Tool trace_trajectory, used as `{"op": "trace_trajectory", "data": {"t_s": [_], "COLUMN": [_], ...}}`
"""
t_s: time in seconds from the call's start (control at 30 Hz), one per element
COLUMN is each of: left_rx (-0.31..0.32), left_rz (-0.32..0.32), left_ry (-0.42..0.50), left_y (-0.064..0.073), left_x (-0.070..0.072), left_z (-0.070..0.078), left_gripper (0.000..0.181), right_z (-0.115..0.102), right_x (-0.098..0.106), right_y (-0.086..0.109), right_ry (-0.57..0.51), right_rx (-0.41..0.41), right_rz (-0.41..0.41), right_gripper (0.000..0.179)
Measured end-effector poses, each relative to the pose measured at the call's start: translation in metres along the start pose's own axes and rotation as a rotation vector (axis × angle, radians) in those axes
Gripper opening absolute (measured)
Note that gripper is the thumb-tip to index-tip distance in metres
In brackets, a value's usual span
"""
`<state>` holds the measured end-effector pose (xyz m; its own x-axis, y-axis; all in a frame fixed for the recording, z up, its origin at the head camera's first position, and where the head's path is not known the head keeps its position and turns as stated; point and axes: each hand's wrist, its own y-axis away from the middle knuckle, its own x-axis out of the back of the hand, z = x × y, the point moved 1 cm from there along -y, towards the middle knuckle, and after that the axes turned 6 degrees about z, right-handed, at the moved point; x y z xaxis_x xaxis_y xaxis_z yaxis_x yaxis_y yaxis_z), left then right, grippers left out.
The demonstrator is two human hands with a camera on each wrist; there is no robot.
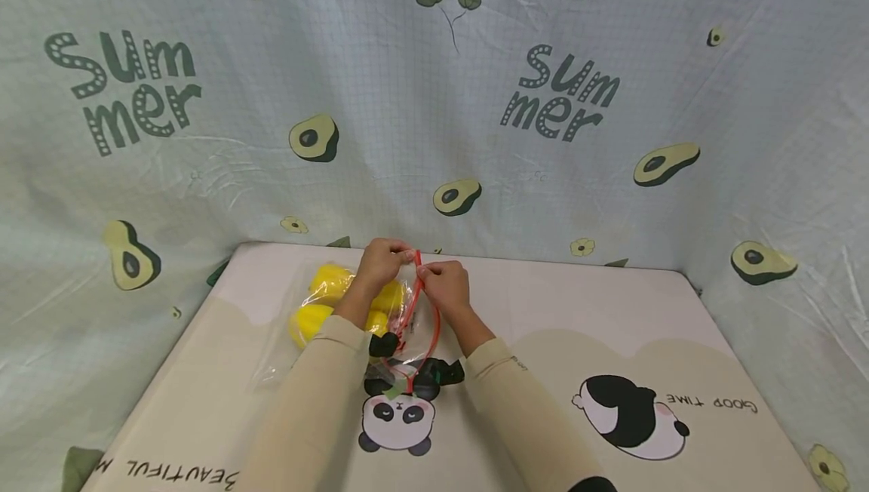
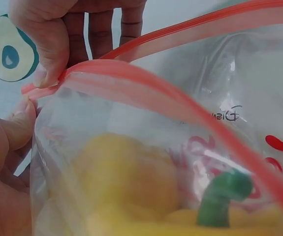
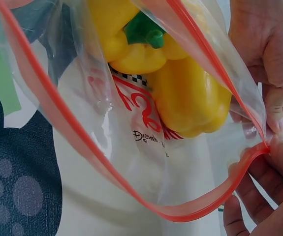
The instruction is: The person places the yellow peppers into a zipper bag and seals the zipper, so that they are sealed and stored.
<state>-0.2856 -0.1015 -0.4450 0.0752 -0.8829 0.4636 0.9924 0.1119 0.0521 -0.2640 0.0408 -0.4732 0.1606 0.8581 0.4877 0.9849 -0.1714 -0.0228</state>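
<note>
A clear zip bag with a red zip strip (image 1: 434, 333) lies open-mouthed on the table. Inside are several yellow bell peppers (image 3: 193, 98), some with green stems (image 2: 220, 196) showing. At the far corner of the bag, my left hand (image 1: 382, 262) pinches the end of the red strip between thumb and finger. Close beside it, my right hand (image 1: 446, 284) pinches the strip a little further along. From there the two red edges (image 3: 97, 157) spread apart, leaving the mouth gaping. Red and black print shows on the plastic.
The table (image 1: 543, 303) has a pale cover printed with pandas and lettering. Behind it and at both sides hangs a light cloth (image 1: 380, 84) with avocado prints. The hands work near the table's back edge.
</note>
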Motion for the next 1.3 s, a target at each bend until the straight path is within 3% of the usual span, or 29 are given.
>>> {"op": "trace_trajectory", "data": {"t_s": [0.73, 1.03, 1.3], "left_rx": [0.067, 0.048, -0.008], "left_rz": [0.013, 0.015, 0.003], "left_ry": [0.040, 0.027, -0.007], "left_y": [0.0005, -0.0006, -0.0028], "left_x": [0.0013, 0.0010, 0.0007], "left_z": [-0.0005, -0.0001, -0.0021], "left_gripper": [0.025, 0.026, 0.025], "right_z": [0.0009, 0.0027, 0.0072], "right_x": [-0.0005, -0.0002, -0.0008], "right_y": [0.0059, 0.0079, 0.0086], "right_ry": [0.016, 0.020, 0.015], "right_rx": [0.007, -0.003, -0.016], "right_rz": [-0.015, -0.022, -0.035], "right_gripper": [0.024, 0.024, 0.025]}}
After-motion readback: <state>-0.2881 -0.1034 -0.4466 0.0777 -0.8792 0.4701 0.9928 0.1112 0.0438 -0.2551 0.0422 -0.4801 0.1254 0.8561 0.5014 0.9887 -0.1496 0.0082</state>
